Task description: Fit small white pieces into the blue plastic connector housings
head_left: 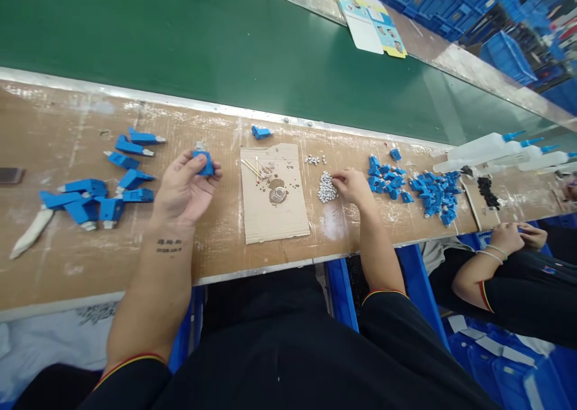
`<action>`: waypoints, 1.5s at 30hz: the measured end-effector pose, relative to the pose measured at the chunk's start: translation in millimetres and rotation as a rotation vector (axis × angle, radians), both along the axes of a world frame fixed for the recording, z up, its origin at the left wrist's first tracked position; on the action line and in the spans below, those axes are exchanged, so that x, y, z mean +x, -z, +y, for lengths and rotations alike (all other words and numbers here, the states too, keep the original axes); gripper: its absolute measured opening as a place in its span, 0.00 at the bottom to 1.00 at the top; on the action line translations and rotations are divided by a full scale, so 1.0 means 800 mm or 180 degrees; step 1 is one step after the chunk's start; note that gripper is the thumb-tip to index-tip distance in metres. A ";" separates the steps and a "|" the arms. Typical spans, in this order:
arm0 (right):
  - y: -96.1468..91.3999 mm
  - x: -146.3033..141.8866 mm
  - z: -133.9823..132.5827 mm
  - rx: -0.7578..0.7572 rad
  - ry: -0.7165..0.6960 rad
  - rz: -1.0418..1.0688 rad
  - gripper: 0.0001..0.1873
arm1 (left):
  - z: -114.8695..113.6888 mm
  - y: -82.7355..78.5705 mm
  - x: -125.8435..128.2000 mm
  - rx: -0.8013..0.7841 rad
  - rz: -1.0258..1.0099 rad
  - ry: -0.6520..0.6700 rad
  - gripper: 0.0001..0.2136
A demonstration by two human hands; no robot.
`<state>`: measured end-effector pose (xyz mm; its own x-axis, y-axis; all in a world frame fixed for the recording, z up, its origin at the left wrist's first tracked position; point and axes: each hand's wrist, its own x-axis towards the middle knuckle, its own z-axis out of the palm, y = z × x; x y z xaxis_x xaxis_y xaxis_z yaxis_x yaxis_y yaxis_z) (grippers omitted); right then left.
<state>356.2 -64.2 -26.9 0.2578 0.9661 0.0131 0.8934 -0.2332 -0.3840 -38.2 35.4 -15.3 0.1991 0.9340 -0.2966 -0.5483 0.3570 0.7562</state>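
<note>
Meanwhile, a blue part [206, 163] is pinched in the left hand [184, 190]; the white pile [326, 189] is touched from frame-right by the right hand's [356, 186] gathered fingers.

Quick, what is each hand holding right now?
Left hand: closed on a blue plastic part.
Right hand: fingertips at the white pieces pile; grip cannot be told.

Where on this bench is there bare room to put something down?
Bare: the bench beyond the blue pieces at far left; the near strip between cardboard and right hand; the green belt. Crowded: right of the white bits, with blue piles and bottles. The left hand holds a blue part beside the cardboard.
</note>
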 end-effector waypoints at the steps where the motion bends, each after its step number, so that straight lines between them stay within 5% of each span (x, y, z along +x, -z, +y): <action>1: 0.001 -0.002 0.003 -0.0037 0.0013 -0.0012 0.08 | -0.001 -0.001 0.002 -0.0063 -0.0041 0.0067 0.26; 7: -0.008 -0.004 -0.003 0.0109 0.0133 -0.0009 0.07 | -0.016 -0.018 0.016 -0.0083 -0.0273 0.0108 0.07; 11: -0.034 -0.045 -0.009 0.0958 -0.0043 0.0798 0.08 | -0.038 -0.035 0.023 0.0154 -0.0422 0.0514 0.09; 14: -0.053 -0.111 -0.004 0.1782 -0.0754 0.1677 0.05 | -0.057 -0.042 0.031 0.0314 -0.0490 0.1042 0.14; 20: -0.062 -0.206 0.013 0.2034 -0.2163 0.1707 0.06 | -0.074 -0.030 0.051 0.0463 -0.0031 0.1504 0.21; 34: -0.051 -0.195 0.008 0.1599 -0.2560 0.2106 0.04 | -0.069 -0.020 0.050 0.0367 0.0283 0.1979 0.19; 45: -0.047 -0.202 0.003 0.1971 -0.2385 0.1613 0.02 | -0.071 -0.014 0.056 0.0389 -0.0252 0.1596 0.18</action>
